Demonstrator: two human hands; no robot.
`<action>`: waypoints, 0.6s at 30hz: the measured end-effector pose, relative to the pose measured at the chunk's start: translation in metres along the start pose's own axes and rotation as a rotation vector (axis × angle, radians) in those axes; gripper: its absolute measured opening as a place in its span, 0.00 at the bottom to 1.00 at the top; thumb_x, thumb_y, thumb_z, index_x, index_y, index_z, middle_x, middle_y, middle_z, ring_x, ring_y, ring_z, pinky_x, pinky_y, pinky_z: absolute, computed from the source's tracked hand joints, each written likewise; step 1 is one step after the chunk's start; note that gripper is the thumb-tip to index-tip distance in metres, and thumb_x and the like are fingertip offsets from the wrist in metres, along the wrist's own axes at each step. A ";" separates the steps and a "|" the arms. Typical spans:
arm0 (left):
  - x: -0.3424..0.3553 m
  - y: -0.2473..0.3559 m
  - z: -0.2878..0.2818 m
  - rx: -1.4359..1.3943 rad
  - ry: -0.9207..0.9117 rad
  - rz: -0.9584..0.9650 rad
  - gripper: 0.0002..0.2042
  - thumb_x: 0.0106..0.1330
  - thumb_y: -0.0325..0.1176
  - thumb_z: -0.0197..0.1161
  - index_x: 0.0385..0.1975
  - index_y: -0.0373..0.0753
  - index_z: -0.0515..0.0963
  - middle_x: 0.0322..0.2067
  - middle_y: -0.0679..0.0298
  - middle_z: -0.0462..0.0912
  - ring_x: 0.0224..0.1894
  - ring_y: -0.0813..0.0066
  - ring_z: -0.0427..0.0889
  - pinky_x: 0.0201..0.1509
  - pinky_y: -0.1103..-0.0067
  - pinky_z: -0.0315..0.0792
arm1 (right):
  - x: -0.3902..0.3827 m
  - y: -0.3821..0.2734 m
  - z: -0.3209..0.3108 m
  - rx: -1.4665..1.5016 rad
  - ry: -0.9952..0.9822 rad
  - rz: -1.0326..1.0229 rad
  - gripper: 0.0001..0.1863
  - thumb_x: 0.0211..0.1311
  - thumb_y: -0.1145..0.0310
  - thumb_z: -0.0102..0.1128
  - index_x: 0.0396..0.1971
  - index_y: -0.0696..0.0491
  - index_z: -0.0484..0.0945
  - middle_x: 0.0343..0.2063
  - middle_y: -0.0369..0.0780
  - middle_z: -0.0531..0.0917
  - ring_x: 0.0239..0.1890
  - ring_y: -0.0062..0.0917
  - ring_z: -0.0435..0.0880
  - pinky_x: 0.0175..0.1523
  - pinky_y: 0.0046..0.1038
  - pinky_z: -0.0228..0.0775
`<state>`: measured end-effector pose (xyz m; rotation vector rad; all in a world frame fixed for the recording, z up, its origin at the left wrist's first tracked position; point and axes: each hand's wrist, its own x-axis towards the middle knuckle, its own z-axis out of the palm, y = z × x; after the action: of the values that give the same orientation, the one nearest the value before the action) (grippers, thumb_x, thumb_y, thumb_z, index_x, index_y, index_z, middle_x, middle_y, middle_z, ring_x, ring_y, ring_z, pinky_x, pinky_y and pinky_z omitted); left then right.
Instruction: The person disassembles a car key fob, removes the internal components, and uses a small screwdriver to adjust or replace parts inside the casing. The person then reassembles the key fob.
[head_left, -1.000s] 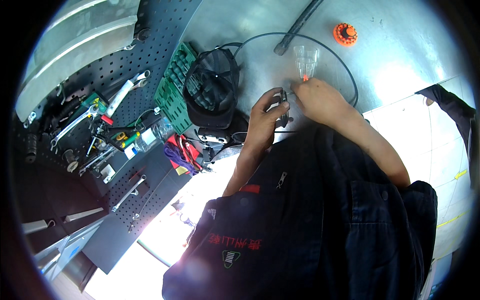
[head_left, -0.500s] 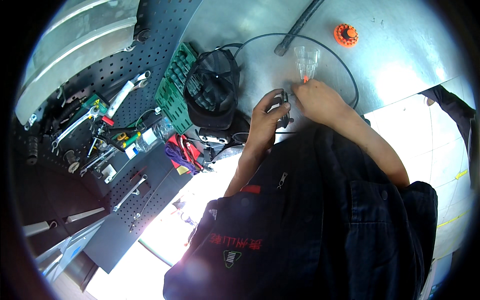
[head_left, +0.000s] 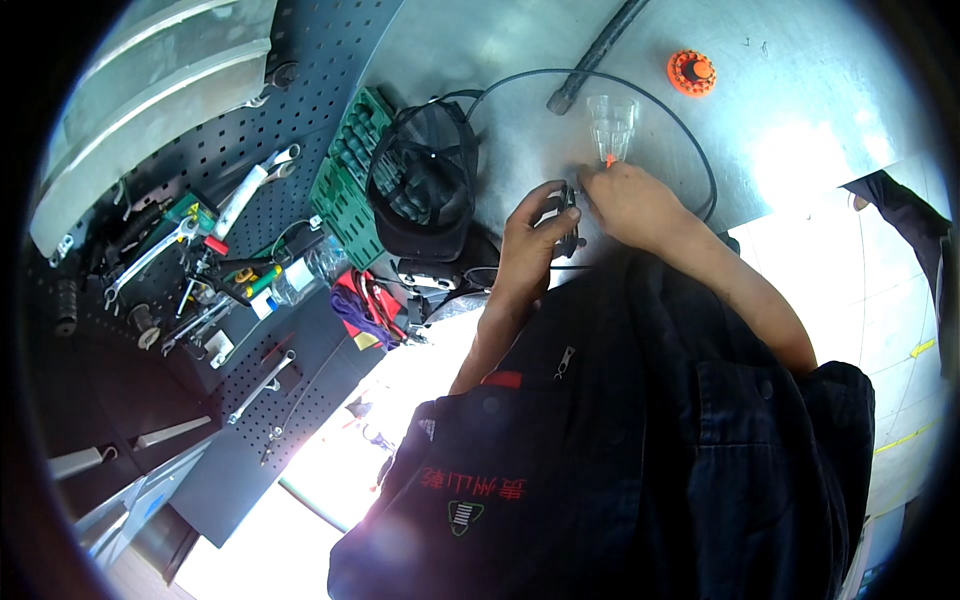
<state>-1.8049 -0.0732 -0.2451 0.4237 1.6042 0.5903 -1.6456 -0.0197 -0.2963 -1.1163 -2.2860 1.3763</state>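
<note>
My left hand (head_left: 528, 238) is closed around a small, dark, flat-sided part (head_left: 570, 222), held upright between thumb and fingers above the metal bench. Close on its right, my right hand (head_left: 638, 203) has its fingers curled together, the fingertips by the top of the dark part. What they pinch, if anything, is hidden. Just beyond the right knuckles stands a clear plastic cup (head_left: 612, 122). A small orange piece (head_left: 610, 159) shows between cup and hand; whether it is inside the cup I cannot tell.
A black cap (head_left: 425, 180) lies over a green tool case (head_left: 345, 215) on the left. A black cable (head_left: 690, 135) loops around the cup. Farther back are a dark bar (head_left: 597, 58) and an orange round part (head_left: 691, 73). Wrenches hang on the pegboard (head_left: 330, 60).
My right hand has shifted slightly left and its fingertips are a little closer to the dark part. The left hand keeps hold of it, nearly still.
</note>
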 end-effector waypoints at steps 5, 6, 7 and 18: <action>0.001 -0.002 -0.002 -0.013 -0.012 0.014 0.21 0.62 0.22 0.59 0.56 0.37 0.68 0.46 0.59 0.72 0.43 0.70 0.76 0.41 0.71 0.80 | 0.001 -0.009 -0.010 0.010 -0.006 0.061 0.09 0.52 0.74 0.52 0.33 0.61 0.72 0.24 0.52 0.81 0.32 0.45 0.82 0.39 0.40 0.74; 0.000 -0.001 -0.002 -0.012 -0.010 0.013 0.21 0.62 0.22 0.59 0.56 0.37 0.68 0.46 0.59 0.72 0.43 0.70 0.75 0.41 0.71 0.80 | 0.001 -0.007 -0.009 0.014 0.000 0.043 0.08 0.52 0.74 0.52 0.33 0.61 0.72 0.24 0.52 0.81 0.32 0.45 0.82 0.39 0.40 0.74; 0.000 -0.001 -0.001 -0.011 -0.010 0.012 0.21 0.62 0.22 0.59 0.56 0.37 0.68 0.46 0.59 0.72 0.43 0.70 0.75 0.41 0.71 0.80 | 0.000 -0.006 -0.008 0.017 0.006 0.025 0.08 0.52 0.74 0.52 0.33 0.61 0.72 0.24 0.52 0.81 0.32 0.45 0.82 0.39 0.40 0.74; -0.002 0.000 0.001 -0.028 0.030 0.047 0.21 0.60 0.25 0.62 0.54 0.33 0.69 0.44 0.59 0.74 0.39 0.74 0.76 0.36 0.77 0.77 | 0.001 -0.002 0.000 0.048 -0.022 0.046 0.11 0.55 0.72 0.52 0.38 0.59 0.71 0.25 0.51 0.80 0.33 0.47 0.81 0.40 0.45 0.72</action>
<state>-1.8032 -0.0743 -0.2436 0.4343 1.6161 0.6563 -1.6474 -0.0202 -0.2946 -1.1503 -2.2432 1.4600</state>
